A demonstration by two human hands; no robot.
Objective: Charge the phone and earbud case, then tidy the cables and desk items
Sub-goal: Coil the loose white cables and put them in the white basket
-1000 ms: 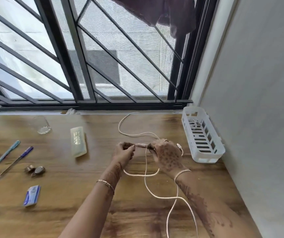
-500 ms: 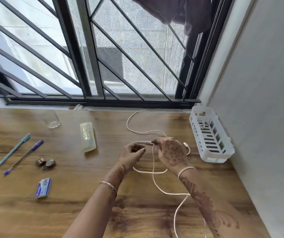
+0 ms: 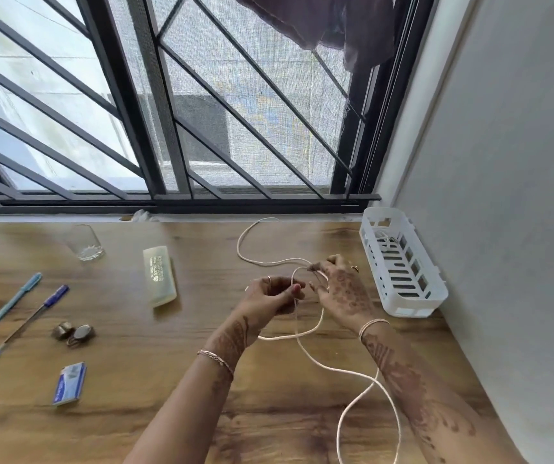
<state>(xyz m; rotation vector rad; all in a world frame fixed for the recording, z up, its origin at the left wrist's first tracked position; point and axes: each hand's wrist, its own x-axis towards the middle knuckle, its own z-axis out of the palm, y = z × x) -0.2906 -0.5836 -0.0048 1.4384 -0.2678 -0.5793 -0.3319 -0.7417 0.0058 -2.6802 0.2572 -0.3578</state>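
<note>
No wording can be read clearly. A pale, translucent oblong plastic case (image 3: 160, 277) lying on the wooden tabletop (image 3: 168, 380) carries several lines of dark print along its length, too blurred to make out. A small blue-and-white packet (image 3: 70, 383) nearby shows pale markings, equally illegible.

Glass (image 3: 83, 243) near the desk's (image 3: 168, 406) back edge at left, box (image 3: 159, 279) right of it, pens (image 3: 7, 308) by the left edge, metal pieces (image 3: 73, 333) beside them, packet (image 3: 70, 383) nearer the front, cable (image 3: 305, 351) looping mid-desk, basket (image 3: 406, 296) in the back right corner against the wall (image 3: 520, 229).
</note>
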